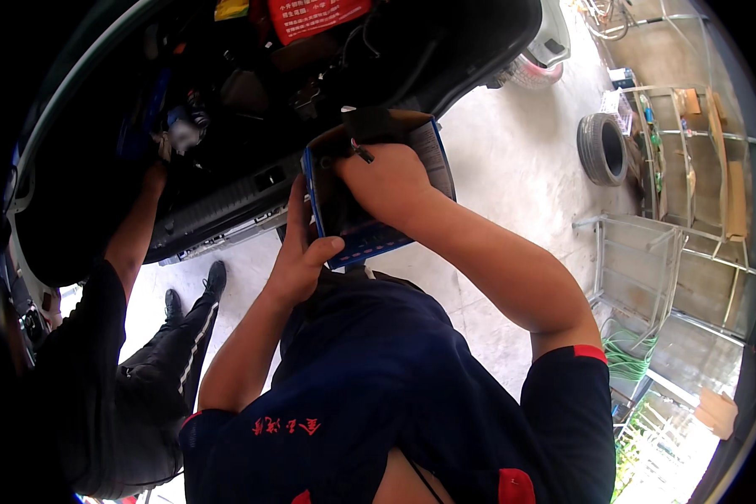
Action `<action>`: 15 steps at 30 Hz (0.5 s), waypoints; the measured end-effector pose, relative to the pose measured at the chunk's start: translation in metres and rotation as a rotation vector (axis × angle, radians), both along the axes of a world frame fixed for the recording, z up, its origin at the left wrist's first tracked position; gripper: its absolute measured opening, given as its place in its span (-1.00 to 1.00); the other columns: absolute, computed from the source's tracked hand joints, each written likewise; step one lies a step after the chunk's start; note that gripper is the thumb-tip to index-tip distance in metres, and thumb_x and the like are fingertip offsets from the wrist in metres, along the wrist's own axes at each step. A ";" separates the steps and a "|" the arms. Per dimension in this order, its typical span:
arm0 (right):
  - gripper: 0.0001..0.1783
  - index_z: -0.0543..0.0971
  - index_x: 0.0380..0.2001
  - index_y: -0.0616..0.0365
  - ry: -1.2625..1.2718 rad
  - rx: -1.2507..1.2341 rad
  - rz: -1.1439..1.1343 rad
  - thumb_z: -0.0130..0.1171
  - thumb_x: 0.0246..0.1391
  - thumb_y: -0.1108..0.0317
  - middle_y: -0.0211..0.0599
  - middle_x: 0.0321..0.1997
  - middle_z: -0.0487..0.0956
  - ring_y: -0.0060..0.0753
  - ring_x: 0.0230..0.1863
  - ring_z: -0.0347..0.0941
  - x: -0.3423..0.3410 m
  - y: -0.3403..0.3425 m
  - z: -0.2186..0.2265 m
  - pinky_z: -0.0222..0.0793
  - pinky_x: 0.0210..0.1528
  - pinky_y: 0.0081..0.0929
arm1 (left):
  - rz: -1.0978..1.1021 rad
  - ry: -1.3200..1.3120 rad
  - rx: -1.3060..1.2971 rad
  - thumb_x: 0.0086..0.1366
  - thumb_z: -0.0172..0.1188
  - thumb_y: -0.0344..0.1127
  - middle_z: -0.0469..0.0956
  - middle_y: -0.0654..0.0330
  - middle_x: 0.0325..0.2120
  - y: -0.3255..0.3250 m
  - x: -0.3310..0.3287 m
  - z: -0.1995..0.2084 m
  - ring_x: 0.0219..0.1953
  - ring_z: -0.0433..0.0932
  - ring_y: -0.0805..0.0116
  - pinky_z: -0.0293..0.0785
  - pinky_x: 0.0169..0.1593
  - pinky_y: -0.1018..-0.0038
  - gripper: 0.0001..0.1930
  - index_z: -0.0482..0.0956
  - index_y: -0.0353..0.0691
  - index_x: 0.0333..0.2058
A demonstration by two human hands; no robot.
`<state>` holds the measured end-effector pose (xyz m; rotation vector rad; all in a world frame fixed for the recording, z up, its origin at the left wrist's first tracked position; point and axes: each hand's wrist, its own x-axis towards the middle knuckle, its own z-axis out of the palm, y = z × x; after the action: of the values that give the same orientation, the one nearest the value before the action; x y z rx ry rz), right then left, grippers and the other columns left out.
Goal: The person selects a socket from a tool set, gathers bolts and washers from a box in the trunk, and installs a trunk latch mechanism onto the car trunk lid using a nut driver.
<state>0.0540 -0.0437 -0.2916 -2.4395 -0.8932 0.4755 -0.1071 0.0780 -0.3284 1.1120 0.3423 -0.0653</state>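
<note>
A blue-edged cardboard box (370,245) stands open in front of my body, its inside dark. My left hand (298,256) grips the box by its left side, thumb over the near edge and fingers along the outer wall. Reaching in over the box's right side, my right hand (386,179) is curled; its fingertips are hidden in the shadow inside. A small black connector (364,154) on thin wires pokes up beside the right hand's knuckles. Whatever that hand grips cannot be made out.
Beyond the box lies an open car trunk (252,181) with a red printed package (319,17) in it. At left, a co-worker's hand (165,151) reaches into the trunk. A tire (602,149), metal shelving (680,160) and a green hose (628,353) are at right.
</note>
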 end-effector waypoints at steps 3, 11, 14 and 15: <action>-0.83 0.73 -0.37 0.02 -0.024 -0.063 0.072 0.15 0.16 0.34 -0.14 -0.29 0.71 -0.07 -0.20 0.71 0.002 -0.003 0.006 0.64 -0.20 -0.22 | -0.008 0.010 -0.035 0.08 0.36 -0.12 0.04 -0.16 0.46 -0.004 0.001 0.002 0.43 0.24 -0.08 0.26 0.42 0.14 0.26 -0.38 -0.07 0.57; -0.78 0.70 -0.32 0.15 -0.050 -0.106 0.079 0.13 0.15 0.28 -0.05 -0.25 0.71 0.06 -0.15 0.68 0.014 -0.010 -0.005 0.60 -0.11 -0.13 | -0.069 -0.005 -0.010 0.16 0.28 -0.15 0.05 -0.17 0.47 -0.012 0.002 0.001 0.48 0.17 -0.01 0.11 0.49 0.24 0.17 -0.33 -0.21 0.56; -0.70 0.69 -0.23 0.18 0.237 0.091 -0.177 0.10 0.18 0.21 0.01 -0.15 0.71 0.15 -0.09 0.65 0.008 -0.013 0.016 0.53 0.00 -0.10 | -0.042 -0.005 -0.052 0.19 0.25 -0.20 0.07 -0.18 0.46 -0.015 0.001 -0.001 0.48 0.17 0.00 0.10 0.49 0.26 0.12 -0.33 -0.23 0.56; -0.70 0.69 -0.23 0.18 0.237 0.093 -0.179 0.10 0.18 0.21 0.01 -0.15 0.71 0.15 -0.09 0.65 0.008 -0.015 0.022 0.53 0.00 -0.10 | -0.018 -0.004 -0.079 0.21 0.23 -0.23 0.08 -0.18 0.46 -0.016 0.001 -0.001 0.48 0.18 0.00 0.11 0.49 0.26 0.11 -0.32 -0.23 0.56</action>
<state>0.0618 -0.0585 -0.2700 -2.2933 -0.5802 0.6262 -0.1062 0.0624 -0.3294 1.0369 0.3237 -0.0915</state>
